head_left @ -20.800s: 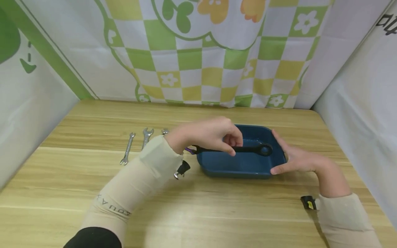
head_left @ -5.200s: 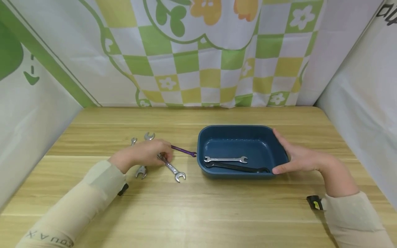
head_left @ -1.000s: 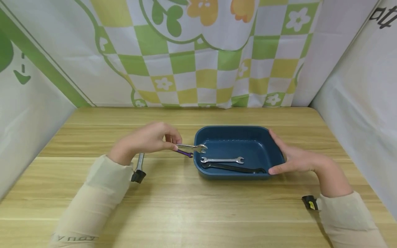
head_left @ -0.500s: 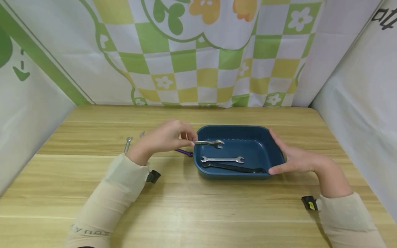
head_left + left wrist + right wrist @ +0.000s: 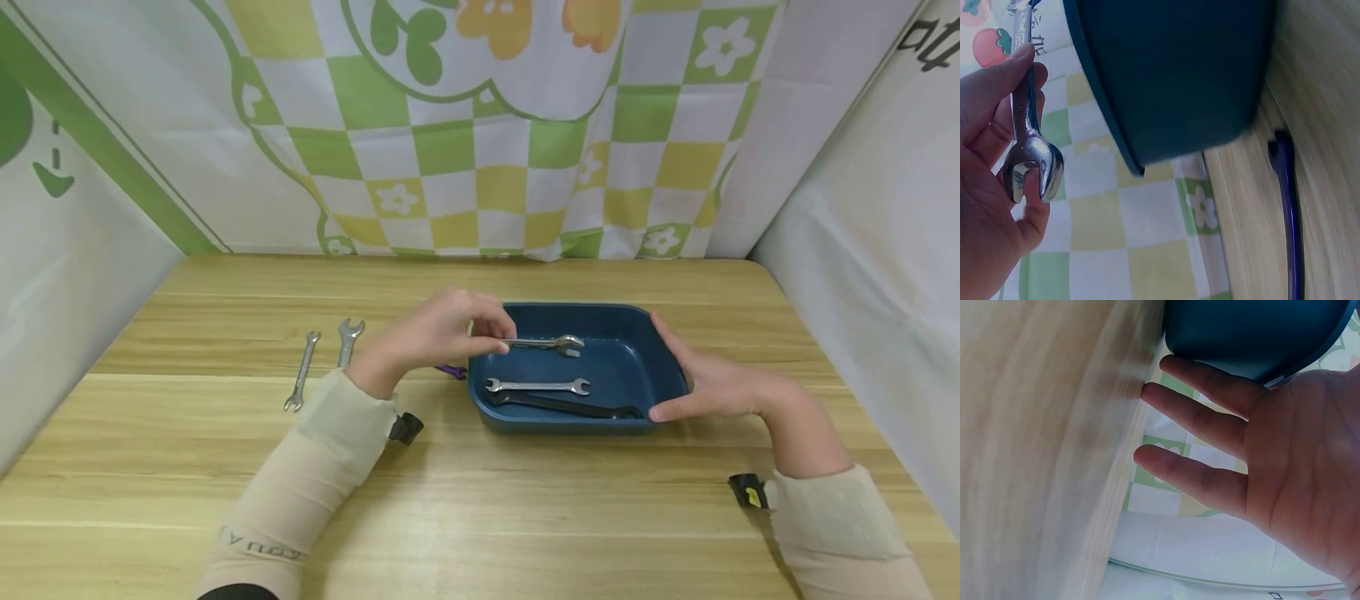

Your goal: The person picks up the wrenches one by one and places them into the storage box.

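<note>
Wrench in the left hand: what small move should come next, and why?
Probably lower the held wrench into the blue bin, behind the other two. The left hand has its open end over the bin; a silver wrench and black wrench lie toward the near side, leaving bare floor behind them, and the right hand touches the bin's right end.

Pale glare lies on the tabletop; both wrist views are dimmer.
</note>
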`<state>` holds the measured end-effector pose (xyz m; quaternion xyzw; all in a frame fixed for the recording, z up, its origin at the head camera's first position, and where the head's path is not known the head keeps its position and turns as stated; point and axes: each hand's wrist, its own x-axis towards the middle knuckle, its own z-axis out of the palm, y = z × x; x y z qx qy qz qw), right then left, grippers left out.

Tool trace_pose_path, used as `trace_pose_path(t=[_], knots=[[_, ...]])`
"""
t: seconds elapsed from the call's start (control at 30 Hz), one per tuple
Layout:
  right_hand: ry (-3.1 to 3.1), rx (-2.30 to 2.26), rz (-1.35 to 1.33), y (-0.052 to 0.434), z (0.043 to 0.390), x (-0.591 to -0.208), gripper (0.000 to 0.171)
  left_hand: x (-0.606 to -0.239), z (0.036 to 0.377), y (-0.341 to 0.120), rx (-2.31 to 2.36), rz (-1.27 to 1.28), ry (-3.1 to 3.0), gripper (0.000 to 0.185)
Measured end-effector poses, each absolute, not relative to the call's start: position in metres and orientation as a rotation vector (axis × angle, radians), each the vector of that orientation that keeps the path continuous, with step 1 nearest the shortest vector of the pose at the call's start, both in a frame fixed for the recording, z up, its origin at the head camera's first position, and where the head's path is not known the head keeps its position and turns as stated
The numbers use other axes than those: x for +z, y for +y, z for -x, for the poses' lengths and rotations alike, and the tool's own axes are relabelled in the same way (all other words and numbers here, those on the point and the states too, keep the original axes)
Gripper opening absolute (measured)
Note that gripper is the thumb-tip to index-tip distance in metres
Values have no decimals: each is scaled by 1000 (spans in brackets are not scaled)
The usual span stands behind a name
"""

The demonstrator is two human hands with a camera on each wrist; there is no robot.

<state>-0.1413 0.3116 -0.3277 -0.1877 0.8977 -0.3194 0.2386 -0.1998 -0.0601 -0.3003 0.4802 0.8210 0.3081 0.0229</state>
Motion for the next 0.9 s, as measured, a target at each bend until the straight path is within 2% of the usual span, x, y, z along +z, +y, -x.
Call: trace_pose_path(t=[0.33, 0.9], knots=[[2469, -862, 528, 311, 142, -328, 127, -309, 202, -35, 1024, -1559, 2454, 8], [2479, -869, 506, 310, 140, -325, 128, -337, 213, -6, 1050, -1448, 2453, 10]])
